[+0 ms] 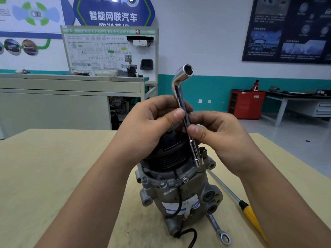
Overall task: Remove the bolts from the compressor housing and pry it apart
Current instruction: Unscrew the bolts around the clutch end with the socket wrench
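Note:
A grey metal compressor (179, 192) stands upright on the wooden table (53, 167), its black ribbed pulley (166, 158) on top. A chrome L-shaped socket wrench (186, 113) stands nearly upright, its lower socket end (198, 161) set on the housing's top right flange and its bent upper socket (186, 71) open toward me. My left hand (152, 126) rests over the pulley and pinches the wrench shaft with thumb and fingers. My right hand (218, 135) grips the shaft just below, thumb against it. The bolt under the socket is hidden.
A yellow-handled screwdriver (249, 213) lies on the table to the compressor's right, and a combination spanner (219, 230) lies at its lower right. A black cable (188, 233) runs from the compressor toward me. Workbenches and a red cabinet stand behind.

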`<state>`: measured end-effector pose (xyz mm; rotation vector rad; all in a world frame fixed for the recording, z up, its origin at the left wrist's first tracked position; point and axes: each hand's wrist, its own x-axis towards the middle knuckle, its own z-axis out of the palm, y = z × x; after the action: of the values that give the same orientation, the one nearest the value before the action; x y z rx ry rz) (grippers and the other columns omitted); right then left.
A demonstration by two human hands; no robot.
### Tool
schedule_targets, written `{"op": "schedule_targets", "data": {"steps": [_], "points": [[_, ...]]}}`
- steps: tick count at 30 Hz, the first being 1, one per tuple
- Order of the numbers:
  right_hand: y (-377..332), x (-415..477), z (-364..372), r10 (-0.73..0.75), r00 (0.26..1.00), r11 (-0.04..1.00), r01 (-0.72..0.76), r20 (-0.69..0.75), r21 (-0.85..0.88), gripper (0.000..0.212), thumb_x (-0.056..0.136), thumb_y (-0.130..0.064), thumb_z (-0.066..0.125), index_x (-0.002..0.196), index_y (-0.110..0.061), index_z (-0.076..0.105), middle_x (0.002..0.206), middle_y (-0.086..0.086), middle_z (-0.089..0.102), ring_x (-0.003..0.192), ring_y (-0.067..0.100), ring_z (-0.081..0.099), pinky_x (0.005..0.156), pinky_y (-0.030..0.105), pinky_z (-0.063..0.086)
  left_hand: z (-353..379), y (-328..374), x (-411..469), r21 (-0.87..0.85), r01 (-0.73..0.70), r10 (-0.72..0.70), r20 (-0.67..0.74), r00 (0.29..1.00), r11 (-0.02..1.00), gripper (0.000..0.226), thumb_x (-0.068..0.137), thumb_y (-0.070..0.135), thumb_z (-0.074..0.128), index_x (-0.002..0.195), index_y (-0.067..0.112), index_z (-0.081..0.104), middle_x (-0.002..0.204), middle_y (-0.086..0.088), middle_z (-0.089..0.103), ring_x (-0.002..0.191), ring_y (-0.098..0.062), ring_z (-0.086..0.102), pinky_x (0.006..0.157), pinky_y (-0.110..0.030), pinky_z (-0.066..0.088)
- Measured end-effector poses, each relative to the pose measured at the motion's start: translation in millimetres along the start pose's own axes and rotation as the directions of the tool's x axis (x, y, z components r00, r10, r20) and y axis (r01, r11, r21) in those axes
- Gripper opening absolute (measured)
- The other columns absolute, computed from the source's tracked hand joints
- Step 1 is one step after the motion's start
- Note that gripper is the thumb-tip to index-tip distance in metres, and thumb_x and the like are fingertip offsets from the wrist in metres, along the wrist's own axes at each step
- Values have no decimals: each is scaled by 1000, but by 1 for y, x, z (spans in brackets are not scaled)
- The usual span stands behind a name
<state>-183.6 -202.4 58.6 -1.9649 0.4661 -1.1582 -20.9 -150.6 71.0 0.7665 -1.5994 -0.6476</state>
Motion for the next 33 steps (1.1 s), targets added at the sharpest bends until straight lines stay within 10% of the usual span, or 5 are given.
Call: {"op": "schedule_targets", "data": {"steps": [14, 20, 33], "points": [[2, 0, 0, 5, 1000, 1000, -5, -10, -8, 21, 71, -27, 70, 80, -9, 64, 81, -5, 68, 81, 8, 64, 72, 23, 52, 0, -2, 1, 44, 24, -20, -102, 995, 999, 8, 70, 31, 70, 77, 27, 70, 83, -6, 74, 87, -28, 71, 86, -44, 56], [3, 0, -1, 22, 1000, 998, -21, -15, 59, 18, 75, -26, 65, 90, -20, 73, 97, 8, 73, 95, 24, 68, 85, 37, 56, 0, 0, 0, -46, 22, -22, 9, 1000, 999, 22, 81, 18, 61, 92, 31, 75, 94, -2, 75, 92, -16, 71, 80, -25, 55], [3, 0, -1, 0, 1000, 999, 0, -16, 52, 33, 70, -36, 66, 90, -10, 72, 98, 23, 66, 94, 38, 64, 83, 49, 53, -1, -2, 1, -43, 32, -34, -43, 998, 999, 14, 73, 22, 67, 79, 33, 73, 85, -3, 75, 82, -17, 71, 82, -30, 56]]}}
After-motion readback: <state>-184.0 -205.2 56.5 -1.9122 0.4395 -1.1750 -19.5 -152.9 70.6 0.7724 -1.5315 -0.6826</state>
